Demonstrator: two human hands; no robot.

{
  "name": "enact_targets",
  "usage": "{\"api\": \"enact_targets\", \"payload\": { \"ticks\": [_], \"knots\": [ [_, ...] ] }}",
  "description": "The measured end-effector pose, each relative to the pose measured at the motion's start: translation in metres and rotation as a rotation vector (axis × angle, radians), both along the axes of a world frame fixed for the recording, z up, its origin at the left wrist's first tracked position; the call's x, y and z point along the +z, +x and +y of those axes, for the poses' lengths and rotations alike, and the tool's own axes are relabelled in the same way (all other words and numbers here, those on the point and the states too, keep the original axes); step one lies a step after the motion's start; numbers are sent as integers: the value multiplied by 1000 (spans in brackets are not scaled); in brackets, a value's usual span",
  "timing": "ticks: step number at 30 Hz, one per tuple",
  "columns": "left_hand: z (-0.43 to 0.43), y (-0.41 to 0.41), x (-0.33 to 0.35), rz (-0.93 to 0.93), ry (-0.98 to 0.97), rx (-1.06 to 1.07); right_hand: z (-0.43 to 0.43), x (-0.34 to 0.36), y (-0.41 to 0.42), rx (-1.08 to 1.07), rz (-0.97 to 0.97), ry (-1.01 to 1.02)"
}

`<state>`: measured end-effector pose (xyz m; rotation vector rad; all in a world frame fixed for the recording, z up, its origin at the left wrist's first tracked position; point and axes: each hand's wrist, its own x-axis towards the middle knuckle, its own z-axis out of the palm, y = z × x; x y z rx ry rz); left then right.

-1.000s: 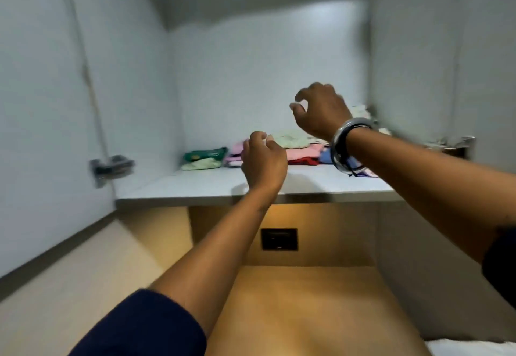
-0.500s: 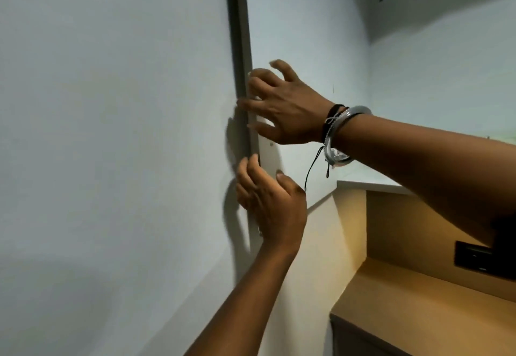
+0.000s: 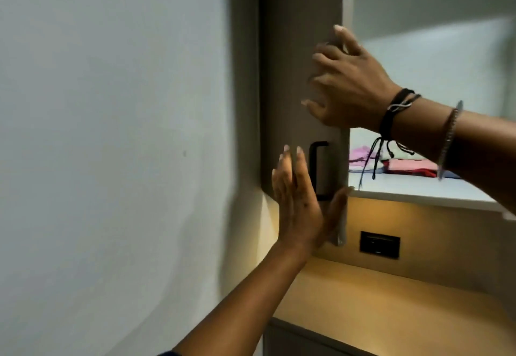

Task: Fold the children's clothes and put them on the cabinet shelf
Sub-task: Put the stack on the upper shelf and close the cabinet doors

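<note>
The grey cabinet door point(image 3: 296, 76) with a black handle point(image 3: 314, 171) stands partly swung across the opening. My left hand point(image 3: 298, 202) lies flat against the door's lower corner beside the handle, fingers straight up, thumb at the door's edge. My right hand point(image 3: 349, 85) rests higher up on the door's free edge with fingers spread, holding nothing. Behind the door, folded children's clothes point(image 3: 405, 164) in pink and red lie on the white cabinet shelf point(image 3: 418, 191); the door and my right wrist hide part of the stack.
A pale wall or panel point(image 3: 111, 132) fills the left half of the view. Below the shelf is a lit wooden niche with a black socket plate point(image 3: 379, 245) and a wooden counter top point(image 3: 391, 313).
Both hands left the shelf and went to the left door. The door has since swung toward the opening, so its outer face and handle show and the shelf is partly covered.
</note>
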<state>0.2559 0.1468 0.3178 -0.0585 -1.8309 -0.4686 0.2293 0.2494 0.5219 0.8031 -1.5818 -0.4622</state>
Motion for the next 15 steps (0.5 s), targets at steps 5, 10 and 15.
{"api": "enact_targets", "payload": {
  "ticks": [5,10,15],
  "knots": [
    [46,-92,7,-345,-96,-151,64,-18,-78,-158,-192,-122],
    [56,-162,0,-385,-205,3,86,-33,-159,-205,-239,-143],
    [46,-202,-3,-341,-304,105,81,-41,-209,-173,-259,-188]
  ]
}}
